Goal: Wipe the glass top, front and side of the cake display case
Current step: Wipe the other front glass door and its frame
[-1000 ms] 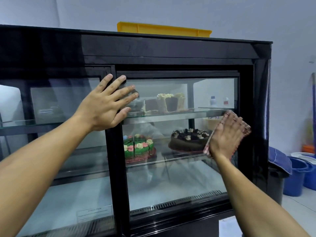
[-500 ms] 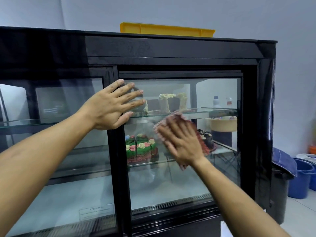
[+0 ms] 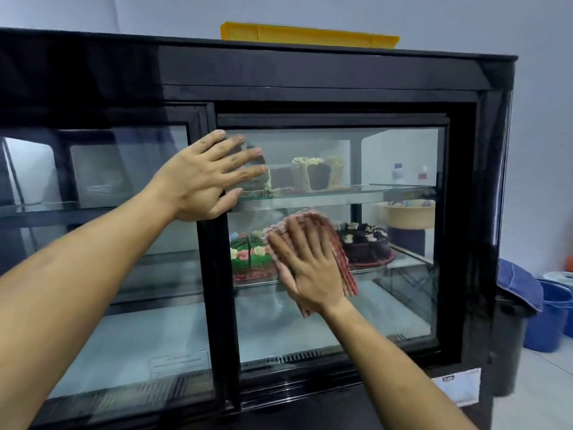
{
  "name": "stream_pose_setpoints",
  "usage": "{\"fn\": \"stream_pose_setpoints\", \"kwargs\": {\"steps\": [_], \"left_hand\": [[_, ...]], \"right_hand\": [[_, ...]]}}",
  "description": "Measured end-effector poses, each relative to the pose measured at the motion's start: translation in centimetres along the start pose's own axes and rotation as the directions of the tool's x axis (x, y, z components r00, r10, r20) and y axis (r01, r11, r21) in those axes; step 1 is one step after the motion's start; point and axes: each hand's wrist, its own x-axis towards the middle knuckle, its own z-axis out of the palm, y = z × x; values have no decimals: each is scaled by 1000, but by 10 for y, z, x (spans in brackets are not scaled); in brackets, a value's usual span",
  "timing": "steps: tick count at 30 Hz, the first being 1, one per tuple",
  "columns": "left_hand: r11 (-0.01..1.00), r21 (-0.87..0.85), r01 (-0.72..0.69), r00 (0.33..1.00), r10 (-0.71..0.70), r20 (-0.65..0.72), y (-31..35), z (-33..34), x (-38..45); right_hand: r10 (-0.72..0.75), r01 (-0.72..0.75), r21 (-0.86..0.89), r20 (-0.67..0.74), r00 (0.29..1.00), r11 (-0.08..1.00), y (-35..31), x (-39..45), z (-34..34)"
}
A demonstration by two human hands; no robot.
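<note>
The left glass panel [image 3: 124,169] of the black cake display case [image 3: 310,72] shows dim reflections, with a white label [image 3: 178,363] low on it. Just right of it, the left hand [image 3: 204,178] lies flat across the black centre post [image 3: 217,274], its fingers [image 3: 248,173] straight and spread, released, reaching onto the right glass panel [image 3: 387,305]. Lower and further right, the right hand [image 3: 310,271] presses a red-and-white cloth [image 3: 344,268] flat against that right panel, fingers straight and held together on top of the cloth, which is blurred at its edges. Behind the glass, a green cake [image 3: 248,259] sits on the middle shelf left of the cloth, a chocolate cake [image 3: 369,243] right of it, and cut cake pieces [image 3: 316,172] on the upper shelf. A yellow tray [image 3: 310,34] rests on the case top. Far right, on the floor, stand a dark bin [image 3: 511,336] and blue buckets [image 3: 552,315].
</note>
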Motion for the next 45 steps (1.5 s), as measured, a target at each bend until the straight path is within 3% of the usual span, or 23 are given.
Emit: {"fn": "stream_pose_setpoints", "kwargs": {"steps": [2,4,6,8,9,11,14,15,16,18,19,21,24,26,28,31,32,34,36,39,41,43,45], "left_hand": [[1000,-6,-3,1000,3,3,0,0,0],[1000,-11,0,1000,0,2,-1,0,0],[1000,-14,6,1000,-6,-2,-1,2,0],[1000,-13,16,1000,-16,-6,0,2,-1],[1000,-14,18,1000,-18,-12,0,3,-1],[1000,-24,19,1000,-20,-19,0,3,-1],[999,-37,20,1000,-21,-14,0,4,0],[999,-39,22,1000,-23,-15,0,4,0],[999,-40,27,999,-28,-20,0,4,-1],[999,-39,30,999,-31,-32,1,6,-1],[999,-40,31,999,-32,-37,1,7,-1],[998,-44,41,998,-43,-46,2,9,-3],[998,-50,45,997,-48,-61,2,11,-3],[997,-59,44,996,-48,-78,3,13,-3],[997,-60,46,995,-51,-88,3,12,-3],[998,-50,47,995,-51,-87,3,12,-3],[998,-47,46,995,-50,-81,4,12,-3],[998,-35,48,996,-50,-71,4,13,-4],[998,-28,50,997,-52,-64,3,11,-4],[998,-21,52,996,-53,-67,5,11,-4],[999,-2,53,997,-53,-62,5,13,-4],[999,4,50,997,-50,-55,3,13,-5],[999,3,52,997,-52,-63,3,12,-4]], "right_hand": [[-205,206,-56,23,978,977,21,4,-4],[-184,187,-96,37,982,978,64,-2,-10],[143,-146,-115,-37,989,983,112,-17,-16],[546,-549,-26,-69,835,836,148,-37,-25],[668,-668,26,-54,742,744,156,-46,-27],[773,-768,101,-11,635,632,152,-55,-24],[814,-805,120,-82,575,581,98,-40,-15],[797,-789,113,-101,596,604,69,-32,-12],[733,-730,73,-104,672,680,36,-24,-10],[412,-412,28,-29,911,911,-28,-13,-1],[205,-205,46,-1,979,978,-55,-12,5],[-61,60,59,21,998,996,-71,-17,16],[-37,36,23,39,999,999,-25,-23,12],[164,-164,-36,0,986,986,28,-34,4],[451,-452,-79,-33,892,889,90,-46,-6],[827,-825,96,26,562,557,142,-57,-18],[882,-878,145,52,468,457,141,-56,-20],[921,-909,175,27,388,378,114,-48,-17],[897,-889,122,-36,441,442,64,-37,-11],[592,-587,97,-21,806,803,-27,-22,4],[267,-267,106,20,964,958,-68,-23,17],[94,-95,84,9,995,992,-61,-23,19],[61,-61,13,0,998,998,-19,-27,14]]}}
